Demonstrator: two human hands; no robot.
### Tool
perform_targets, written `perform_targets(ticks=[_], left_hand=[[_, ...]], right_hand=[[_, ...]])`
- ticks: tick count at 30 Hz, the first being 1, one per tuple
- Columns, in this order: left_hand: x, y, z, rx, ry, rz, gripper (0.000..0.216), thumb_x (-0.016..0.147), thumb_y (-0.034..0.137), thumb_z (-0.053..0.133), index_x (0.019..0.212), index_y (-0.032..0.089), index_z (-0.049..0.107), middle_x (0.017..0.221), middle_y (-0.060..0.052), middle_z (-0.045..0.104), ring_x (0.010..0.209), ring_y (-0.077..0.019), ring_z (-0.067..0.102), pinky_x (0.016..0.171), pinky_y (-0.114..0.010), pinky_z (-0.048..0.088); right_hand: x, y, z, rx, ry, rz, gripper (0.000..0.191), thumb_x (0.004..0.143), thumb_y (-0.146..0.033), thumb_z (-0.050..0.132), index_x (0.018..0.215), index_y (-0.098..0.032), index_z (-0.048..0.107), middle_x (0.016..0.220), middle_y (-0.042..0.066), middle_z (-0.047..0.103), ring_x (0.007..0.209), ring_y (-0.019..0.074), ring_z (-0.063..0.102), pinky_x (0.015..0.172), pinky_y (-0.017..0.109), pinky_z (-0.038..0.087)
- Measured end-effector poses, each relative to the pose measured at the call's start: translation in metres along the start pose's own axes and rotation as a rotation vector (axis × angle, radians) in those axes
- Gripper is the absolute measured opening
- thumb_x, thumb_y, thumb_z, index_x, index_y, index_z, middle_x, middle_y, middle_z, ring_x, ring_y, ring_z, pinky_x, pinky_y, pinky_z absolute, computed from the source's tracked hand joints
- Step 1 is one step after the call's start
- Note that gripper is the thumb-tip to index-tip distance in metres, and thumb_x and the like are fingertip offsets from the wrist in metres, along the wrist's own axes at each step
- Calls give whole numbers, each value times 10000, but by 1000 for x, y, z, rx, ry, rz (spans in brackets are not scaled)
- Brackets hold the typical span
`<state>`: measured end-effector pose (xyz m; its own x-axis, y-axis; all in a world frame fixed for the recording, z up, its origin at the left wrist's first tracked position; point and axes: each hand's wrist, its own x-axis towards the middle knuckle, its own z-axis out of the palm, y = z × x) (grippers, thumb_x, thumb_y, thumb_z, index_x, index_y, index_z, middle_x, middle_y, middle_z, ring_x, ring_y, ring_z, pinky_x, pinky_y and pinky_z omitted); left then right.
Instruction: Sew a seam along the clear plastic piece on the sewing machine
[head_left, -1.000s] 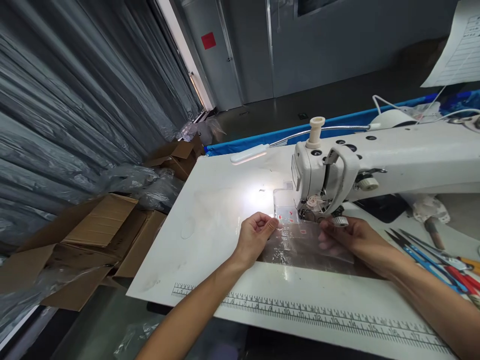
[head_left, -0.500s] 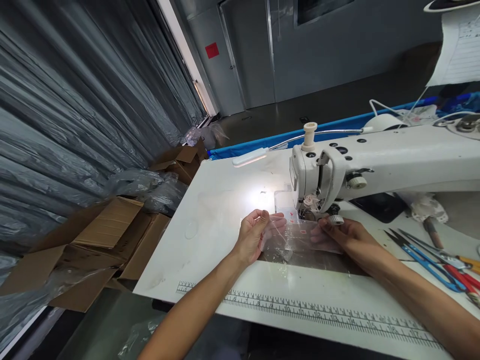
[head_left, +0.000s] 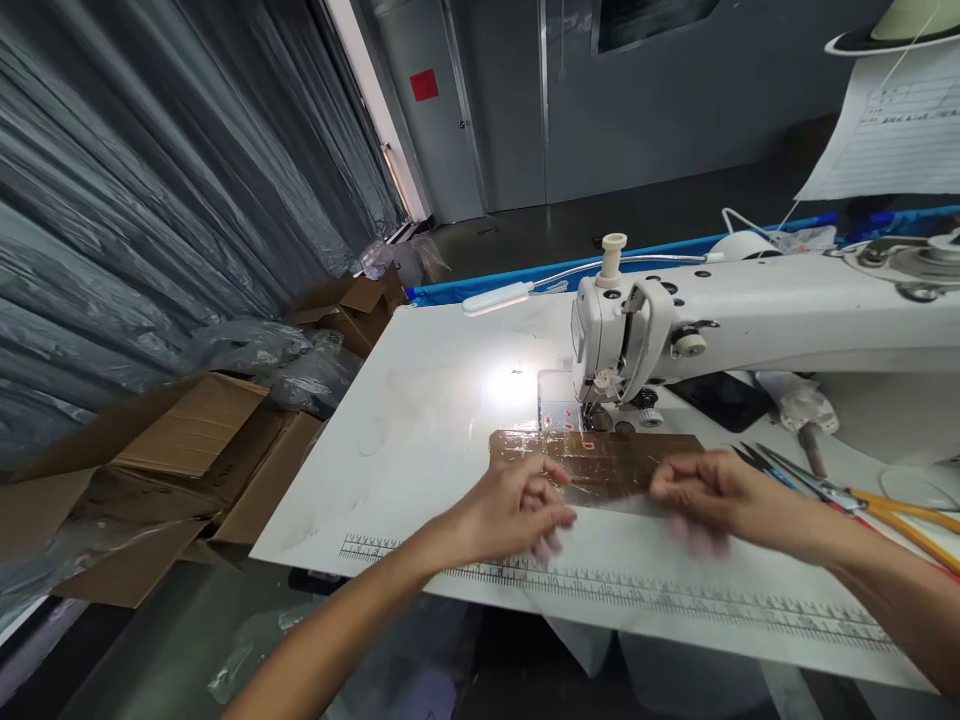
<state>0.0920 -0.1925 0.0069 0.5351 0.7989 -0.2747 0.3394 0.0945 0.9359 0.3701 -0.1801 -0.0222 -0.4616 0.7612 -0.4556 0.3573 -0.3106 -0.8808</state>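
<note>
Hovering near the brown plate (head_left: 621, 458), the left hand (head_left: 510, 512) has fingers apart; the right hand (head_left: 724, 492) looks curled, grip unclear.

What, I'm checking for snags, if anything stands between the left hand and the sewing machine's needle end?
Nothing visible stands in the way: the flat brown panel lies between the left hand and the sewing machine. The right hand is off to one side.
</note>
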Motion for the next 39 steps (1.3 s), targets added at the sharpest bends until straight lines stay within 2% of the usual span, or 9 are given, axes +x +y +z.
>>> perform_targets(ticks=[3, 7, 14, 21, 25, 28, 32, 35, 39], left_hand=[[37, -12, -12, 481, 235, 331, 189, 909, 320, 564, 1030, 177, 585, 725, -30, 657, 636, -165, 623, 615, -263, 449], [66, -28, -22, 860, 353, 529, 208, 946, 285, 480, 993, 159, 639, 865, -101, 664, 743, -203, 617, 669, -300, 452], [59, -35, -22, 950, -6, 754, 272, 934, 361, 546, 1156, 228, 633, 1308, -98, 601, 1127, -269, 583, 940, -420, 392], [53, -34, -30, 688, -52, 677, 506, 825, 533, 649, 1199, 195, 606, 1286, -128, 605, 1144, -296, 560, 991, -483, 384], [47, -29, -50, 180, -151, 396, 834, 757, 755, 544, 1309, 138, 445, 1088, -146, 643, 847, -198, 615, 717, -348, 508], [44, -26, -57, 29, -161, 155, 875, 746, 706, 607, 1364, 147, 341, 1004, -108, 638, 741, -153, 605, 601, -280, 489], [41, -24, -50, 160, -12, -8, 723, 807, 432, 687, 1373, 157, 331, 878, -37, 646, 639, -123, 615, 623, -277, 498], [42, -27, -39, 173, 80, -17, 635, 855, 331, 625, 1378, 148, 315, 842, -13, 641, 574, -106, 610, 609, -274, 513], [45, -31, -34, 196, 193, 47, 672, 859, 313, 633, 1404, 154, 274, 806, 15, 635, 545, -91, 584, 583, -254, 512]], right_hand=[[35, -9, -13, -278, 274, -104, 356, 851, -556, 557, 755, -213, 555, 626, 7, 668, 550, 155, 613, 518, 257, 442], [58, -21, -18, -617, 512, -144, 281, 852, -441, 527, 672, -224, 542, 596, 19, 647, 561, 184, 587, 577, 310, 397], [37, -3, -15, -615, 533, -75, 392, 718, -557, 676, 900, -237, 541, 694, -2, 642, 581, 182, 555, 532, 304, 384], [28, 4, 8, -105, 268, -69, 301, 733, -445, 712, 847, -204, 572, 602, -67, 437, 507, 93, 402, 458, 240, 323], [45, -32, 42, 18, 229, -87, 327, 750, -484, 720, 826, -198, 579, 619, -60, 470, 509, 80, 417, 453, 223, 335], [58, -48, 57, 110, 79, -179, 384, 804, -535, 665, 991, -202, 617, 827, 15, 628, 678, 128, 577, 588, 257, 472], [58, -32, 49, -266, 192, -322, 397, 937, -535, 462, 1135, -229, 620, 887, 46, 666, 723, 178, 615, 684, 354, 533], [54, -7, 35, -717, 353, -538, 327, 973, -386, 412, 1166, -236, 630, 995, 87, 654, 868, 228, 620, 796, 419, 534], [56, 10, 25, -1064, 409, -726, 355, 958, -292, 422, 1253, -241, 613, 1064, 136, 591, 993, 277, 577, 844, 467, 527]])
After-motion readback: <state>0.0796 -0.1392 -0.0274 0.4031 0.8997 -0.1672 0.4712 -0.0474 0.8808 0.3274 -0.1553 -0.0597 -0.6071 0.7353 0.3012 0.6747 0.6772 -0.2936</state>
